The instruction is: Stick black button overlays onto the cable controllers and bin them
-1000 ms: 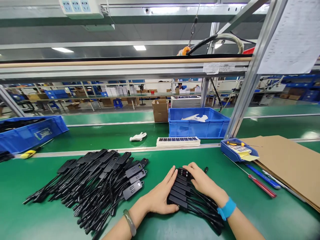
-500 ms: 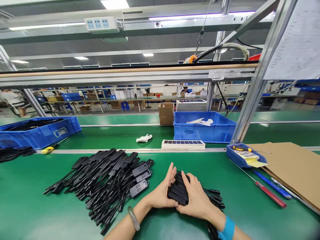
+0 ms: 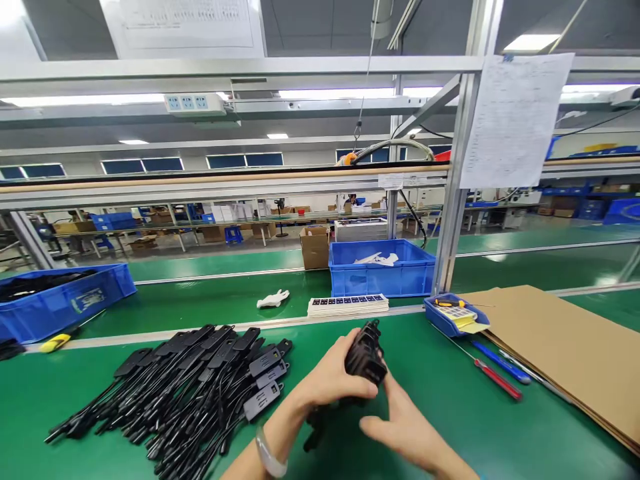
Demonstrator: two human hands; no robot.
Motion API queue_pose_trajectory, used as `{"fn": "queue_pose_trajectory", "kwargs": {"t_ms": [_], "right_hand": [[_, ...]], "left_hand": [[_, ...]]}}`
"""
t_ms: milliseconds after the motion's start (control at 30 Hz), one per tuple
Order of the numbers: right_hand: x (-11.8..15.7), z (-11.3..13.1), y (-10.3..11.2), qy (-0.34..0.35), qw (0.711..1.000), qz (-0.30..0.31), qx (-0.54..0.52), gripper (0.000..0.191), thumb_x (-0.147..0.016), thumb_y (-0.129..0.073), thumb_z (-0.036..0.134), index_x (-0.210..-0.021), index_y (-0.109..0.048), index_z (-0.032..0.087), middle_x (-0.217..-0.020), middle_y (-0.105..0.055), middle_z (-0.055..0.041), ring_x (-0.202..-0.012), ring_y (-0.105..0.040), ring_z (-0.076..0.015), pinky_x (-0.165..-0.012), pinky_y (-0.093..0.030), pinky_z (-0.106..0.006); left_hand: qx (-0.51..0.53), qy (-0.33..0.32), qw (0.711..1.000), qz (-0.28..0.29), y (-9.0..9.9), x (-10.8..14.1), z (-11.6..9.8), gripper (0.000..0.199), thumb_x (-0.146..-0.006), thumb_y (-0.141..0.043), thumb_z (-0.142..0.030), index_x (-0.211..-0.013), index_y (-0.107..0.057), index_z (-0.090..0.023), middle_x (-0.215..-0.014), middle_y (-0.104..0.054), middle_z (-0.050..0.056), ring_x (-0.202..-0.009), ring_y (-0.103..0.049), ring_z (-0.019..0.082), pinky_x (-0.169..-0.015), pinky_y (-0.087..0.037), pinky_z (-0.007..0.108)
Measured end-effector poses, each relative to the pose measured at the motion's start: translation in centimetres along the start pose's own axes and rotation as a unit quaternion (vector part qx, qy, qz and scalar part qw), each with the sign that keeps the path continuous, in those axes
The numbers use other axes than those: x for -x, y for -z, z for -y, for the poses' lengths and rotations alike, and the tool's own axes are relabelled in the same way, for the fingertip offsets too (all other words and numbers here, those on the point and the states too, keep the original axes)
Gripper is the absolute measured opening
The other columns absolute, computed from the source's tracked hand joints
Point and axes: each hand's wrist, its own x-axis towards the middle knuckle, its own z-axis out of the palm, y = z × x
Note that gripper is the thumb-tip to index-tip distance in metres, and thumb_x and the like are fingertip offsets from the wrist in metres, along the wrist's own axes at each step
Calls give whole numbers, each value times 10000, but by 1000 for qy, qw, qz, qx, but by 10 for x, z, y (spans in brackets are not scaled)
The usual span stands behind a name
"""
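A stack of small black plastic boxes with cables [image 3: 366, 353] is gripped in my left hand [image 3: 333, 377], tilted above the green bench; motion blurs it. My right hand [image 3: 407, 420] is at the stack's right side, thumb spread away and fingertips partly hidden behind the boxes. Its palm looks open, and I cannot tell how firmly the fingers touch. To the left lies a large pile of the same black cabled boxes [image 3: 200, 393], their flat housings toward the back and the cable ends toward me. Several housings at the pile's right edge lie face up, showing slots.
Behind stand a blue bin [image 3: 383, 277] with white pieces, a stack of label sheets [image 3: 347, 306] and a white glove [image 3: 273, 299]. At right are a small blue tray [image 3: 456, 317], a red screwdriver [image 3: 497, 379], a blue pen [image 3: 501, 362] and cardboard sheets [image 3: 560, 347]. Another blue bin [image 3: 107, 293] stands left.
Both hands were around the stack on the bench. Now my left hand holds it raised and turned, and my right thumb has come away. The view has swung right and tilted up.
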Motion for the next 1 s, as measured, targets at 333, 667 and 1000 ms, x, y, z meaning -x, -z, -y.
{"fn": "queue_pose_trajectory", "kwargs": {"t_ms": [333,667,1000], "right_hand": [[9,-44,43,-151,852,-286,-411,608,-772,-525,463,-1279,-444,138,-1375,-467,-123,-1288,-399,-219,-1102,-301,-369],[-7,-48,-9,-131,896,-275,-324,792,-819,-376,647,-1424,-276,146,-1495,-276,-65,-1372,-223,-192,-1144,-181,-345],[-5,-19,17,-39,916,205,342,1355,-399,-783,440,-1444,-59,-32,-1478,-79,-307,-1342,-11,-463,-1080,-7,-586]], "left_hand": [[-291,-1,933,212,-43,-11,48,1326,-450,-740,-690,-1455,-79,-131,-1507,-95,208,-1378,-13,404,-1100,-27,581],[268,62,954,-116,-85,-12,71,784,-868,-164,-664,-1450,-169,-139,-1517,-164,55,-1398,-107,165,-1155,-62,325],[382,73,888,-247,-89,-10,69,647,-907,-185,-568,-1416,-297,-184,-1492,-251,48,-1368,-228,161,-1145,-178,320]]}}
